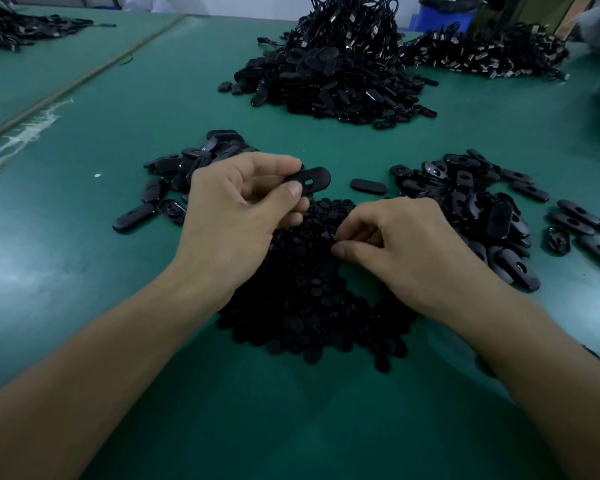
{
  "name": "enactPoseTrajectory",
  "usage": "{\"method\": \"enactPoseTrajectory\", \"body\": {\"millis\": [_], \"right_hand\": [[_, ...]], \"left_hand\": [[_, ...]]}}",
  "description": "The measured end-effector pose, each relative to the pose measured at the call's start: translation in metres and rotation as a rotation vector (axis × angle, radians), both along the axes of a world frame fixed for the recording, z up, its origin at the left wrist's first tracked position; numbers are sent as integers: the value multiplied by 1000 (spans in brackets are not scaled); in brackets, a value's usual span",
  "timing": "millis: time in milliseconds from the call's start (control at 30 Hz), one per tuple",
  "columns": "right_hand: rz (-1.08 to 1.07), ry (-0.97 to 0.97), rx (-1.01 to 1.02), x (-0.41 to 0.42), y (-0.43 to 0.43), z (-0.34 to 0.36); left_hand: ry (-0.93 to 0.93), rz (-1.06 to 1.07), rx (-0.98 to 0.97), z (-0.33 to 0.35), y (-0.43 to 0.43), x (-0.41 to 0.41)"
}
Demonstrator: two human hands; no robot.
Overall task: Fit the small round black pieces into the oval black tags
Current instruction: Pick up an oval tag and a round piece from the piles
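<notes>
Oval black tag [314, 178]: pinched between thumb and forefinger of left hand [236, 209], held clear above the table, slot facing up just past the thumbnail. Left end of it covered by the fingers; other fingers of that hand curled beneath, mostly out of sight.

Small round black pieces [302, 299]: heaped on green table [101, 254], under and between both hands. Single pieces hard to separate, black on black; right edge of heap partly covered by the forearm.

Right hand [402, 244]: set down on the heap, thumb and forefinger tips drawn close together at its surface. Piece between them or not: cannot tell, dark against dark. Remaining fingers tucked under, not visible.

Left heap of tags [187, 168]: behind left hand, partly hidden by it. Right heap of tags [471, 202]: beyond right hand, slots visible on several. Lone tag [368, 186]: flat on the table between held tag and right heap.

Far heap with cords [333, 71]: top cut off by the upper edge. Blue crate [444, 15]: blurred, cropped at the top.
</notes>
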State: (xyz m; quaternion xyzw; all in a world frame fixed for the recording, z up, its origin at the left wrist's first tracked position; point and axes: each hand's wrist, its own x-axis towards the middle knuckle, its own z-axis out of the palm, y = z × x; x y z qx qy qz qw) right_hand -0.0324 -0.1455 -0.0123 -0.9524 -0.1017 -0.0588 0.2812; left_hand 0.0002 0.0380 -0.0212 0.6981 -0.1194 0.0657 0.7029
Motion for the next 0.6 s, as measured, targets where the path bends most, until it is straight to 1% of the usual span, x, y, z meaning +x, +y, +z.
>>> {"method": "enactPoseTrajectory", "body": {"millis": [133, 200, 300, 433, 600], "right_hand": [[-6, -45, 1, 0, -2, 1], [-28, -88, 51, -1, -2, 1], [-59, -151, 218, -2, -2, 2], [-29, -137, 479, -3, -1, 8], [0, -97, 664, -3, 2, 12]], "left_hand": [[2, 7, 23, 0, 0, 0], [-4, 10, 39, -1, -1, -1], [-14, 3, 64, -2, -2, -1], [-57, 6, 107, -1, -3, -2], [-113, -19, 105, -1, -4, -5]]}}
